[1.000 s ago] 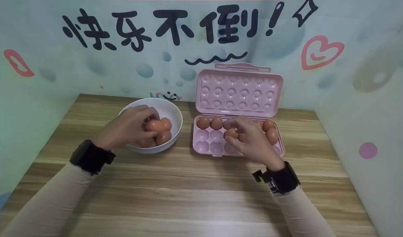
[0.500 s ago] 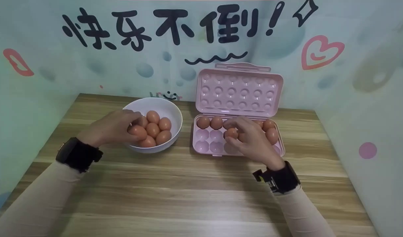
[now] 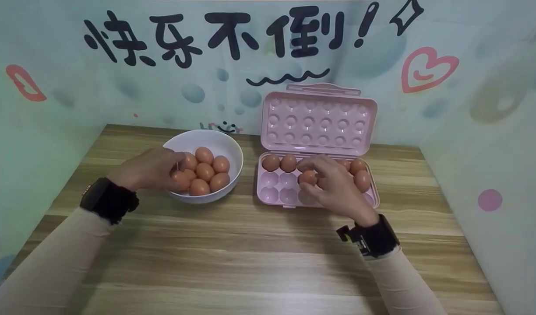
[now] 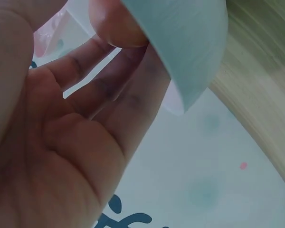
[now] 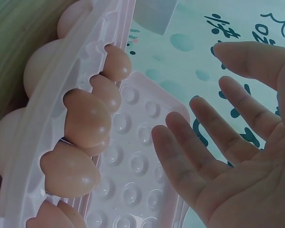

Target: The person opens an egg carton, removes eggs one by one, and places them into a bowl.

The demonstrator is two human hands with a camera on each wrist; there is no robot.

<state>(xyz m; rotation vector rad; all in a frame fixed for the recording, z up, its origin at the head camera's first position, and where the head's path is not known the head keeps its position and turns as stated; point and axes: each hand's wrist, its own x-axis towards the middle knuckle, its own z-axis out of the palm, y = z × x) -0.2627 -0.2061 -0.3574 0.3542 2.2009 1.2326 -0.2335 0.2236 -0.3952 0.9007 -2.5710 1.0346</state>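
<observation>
In the head view my left hand [image 3: 152,168] is at the left rim of a white bowl [image 3: 224,142] with several brown eggs in it. Its thumb and fingers pinch an egg [image 3: 180,181] at the near left side. Its left wrist view has the fingers [image 4: 133,95] reaching to an egg [image 4: 118,26] behind the bowl's edge [image 4: 194,52]; the thumb tip is out of frame. Over the pink egg carton [image 3: 261,186] is my right hand [image 3: 333,188], fingers spread and holding nothing. Brown eggs [image 5: 88,118] sit in cups beside it; in the head view it hides some.
The carton's lid [image 3: 318,120] stands raised against the printed backdrop [image 3: 163,100]. Bowl and carton stand side by side on a wood-grain table [image 3: 250,262]. Several cups at the carton's left hold no egg.
My left hand has drawn left with an egg from the bowl's middle to its left side, then dipped slightly, uncovering other eggs. The right hand has stayed in place.
</observation>
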